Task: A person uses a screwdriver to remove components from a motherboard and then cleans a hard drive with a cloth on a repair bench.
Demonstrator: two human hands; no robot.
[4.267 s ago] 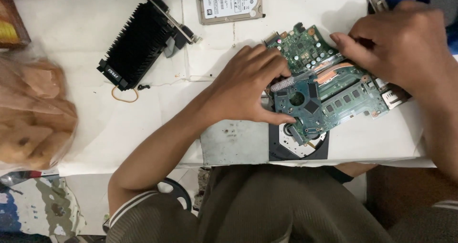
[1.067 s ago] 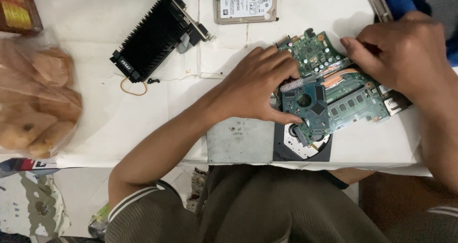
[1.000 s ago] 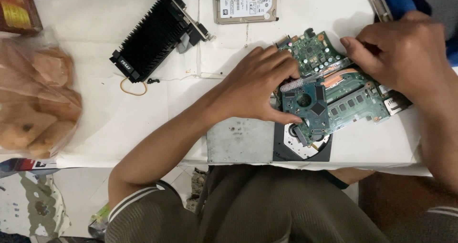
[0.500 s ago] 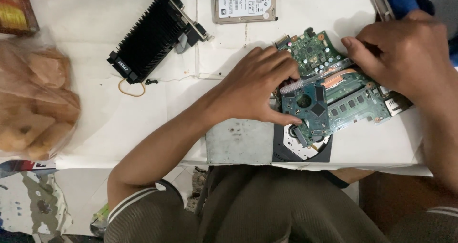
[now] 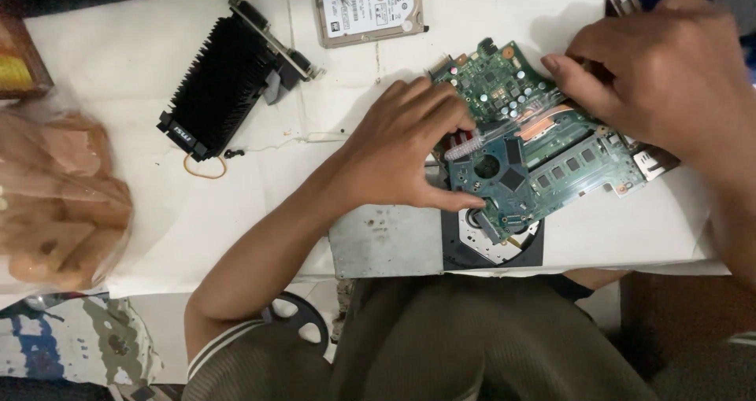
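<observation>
We press our left hand (image 5: 402,153) flat-fingered on the green laptop motherboard (image 5: 543,153) near the tabletop's (image 5: 236,212) front edge — right hand (image 5: 661,74) curls over its far end; what it grips, we cannot tell.

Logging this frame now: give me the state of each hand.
Left hand: fingers curled, pressing on the left edge of the green circuit board.
Right hand: fingers bent onto the board's upper right; a real grip cannot be told.
</observation>
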